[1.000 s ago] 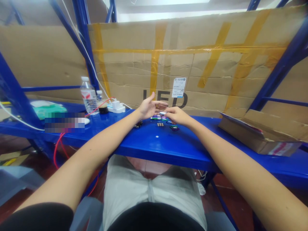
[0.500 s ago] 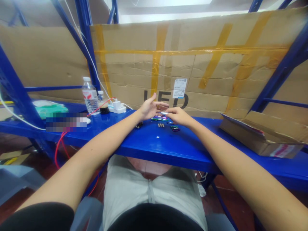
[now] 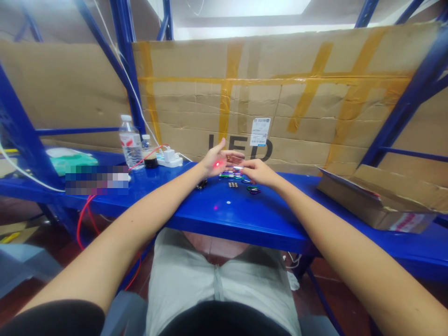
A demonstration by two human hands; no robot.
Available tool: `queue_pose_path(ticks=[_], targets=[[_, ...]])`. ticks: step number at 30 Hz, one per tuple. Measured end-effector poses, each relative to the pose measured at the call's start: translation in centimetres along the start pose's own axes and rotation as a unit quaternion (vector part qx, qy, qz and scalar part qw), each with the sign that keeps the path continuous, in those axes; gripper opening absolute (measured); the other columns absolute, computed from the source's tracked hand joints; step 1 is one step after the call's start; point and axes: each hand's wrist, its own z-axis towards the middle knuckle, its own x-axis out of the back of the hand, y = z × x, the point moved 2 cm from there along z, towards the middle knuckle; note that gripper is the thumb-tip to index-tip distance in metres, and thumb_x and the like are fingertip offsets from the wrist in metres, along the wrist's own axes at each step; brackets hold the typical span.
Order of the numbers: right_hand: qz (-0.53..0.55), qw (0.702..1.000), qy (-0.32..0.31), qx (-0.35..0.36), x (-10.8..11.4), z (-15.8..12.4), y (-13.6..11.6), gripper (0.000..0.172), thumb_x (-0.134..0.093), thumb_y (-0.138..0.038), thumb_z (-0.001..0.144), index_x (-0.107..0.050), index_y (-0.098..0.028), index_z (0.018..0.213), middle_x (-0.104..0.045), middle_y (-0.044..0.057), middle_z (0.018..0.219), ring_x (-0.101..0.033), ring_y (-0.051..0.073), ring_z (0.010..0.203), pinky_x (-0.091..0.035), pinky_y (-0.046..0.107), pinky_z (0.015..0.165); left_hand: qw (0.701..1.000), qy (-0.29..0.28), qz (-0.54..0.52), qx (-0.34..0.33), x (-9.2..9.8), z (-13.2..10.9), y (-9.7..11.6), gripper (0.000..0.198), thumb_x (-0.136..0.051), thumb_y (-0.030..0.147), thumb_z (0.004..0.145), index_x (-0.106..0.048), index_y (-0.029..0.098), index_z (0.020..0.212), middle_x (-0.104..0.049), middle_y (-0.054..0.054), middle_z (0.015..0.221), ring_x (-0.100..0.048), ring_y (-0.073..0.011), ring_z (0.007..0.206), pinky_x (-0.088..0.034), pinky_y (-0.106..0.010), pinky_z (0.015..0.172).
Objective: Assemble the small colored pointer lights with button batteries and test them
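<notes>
My left hand (image 3: 217, 159) is raised above the blue table with its palm turned toward the right and its fingers spread. A bright red spot of light shows on that palm. Between the fingertips of my right hand (image 3: 262, 171) is a slim silvery laser pointer (image 3: 237, 168), aimed left at the palm. Under the hands lie several shiny coloured tubes (image 3: 231, 176), partly hidden. Closer to me sits a small cluster of button cells (image 3: 233, 185). Coloured carabiner clips (image 3: 253, 190) lie below my right hand. Small dark pieces (image 3: 202, 184) are beside my left wrist.
An open cardboard box (image 3: 378, 200) stands at the right of the blue table (image 3: 196, 210). On the left are a water bottle (image 3: 129, 144), a small bottle of dark liquid (image 3: 150, 158) and a power strip (image 3: 170, 160) with cables. A large taped carton (image 3: 196, 107) forms the back.
A red light spot has appeared on my left palm, with a fainter red spot on the table. Both hands stay in nearly the same place; the view has shifted slightly.
</notes>
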Motion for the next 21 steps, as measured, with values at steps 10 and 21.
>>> queue_pose_path(ticks=[10,21], targets=[[-0.039,0.999,0.013,-0.027,0.1,0.4,0.8,0.017,-0.054,-0.026,0.082,-0.063,-0.014,0.074,-0.057,0.001,0.065,-0.049,0.014,0.062,-0.036,0.027,0.060,0.981,0.072,0.175,-0.039,-0.1,0.0,0.3,0.062,-0.055,0.069,0.084,-0.072,0.012,0.102,-0.073,-0.016,0.102,-0.067,-0.0229,0.092,-0.050,-0.033,0.079],[-0.099,0.992,0.022,-0.075,-0.3,1.4,2.7,0.020,-0.065,-0.018,0.083,-0.055,-0.014,0.100,-0.068,0.009,0.098,-0.060,0.018,0.085,-0.044,0.025,0.070,0.887,0.034,0.456,-0.071,0.7,0.1,-0.3,0.016,-0.069,0.024,0.078,-0.071,0.011,0.087,-0.070,-0.004,0.078,-0.060,-0.0128,0.071,-0.046,-0.026,0.069]])
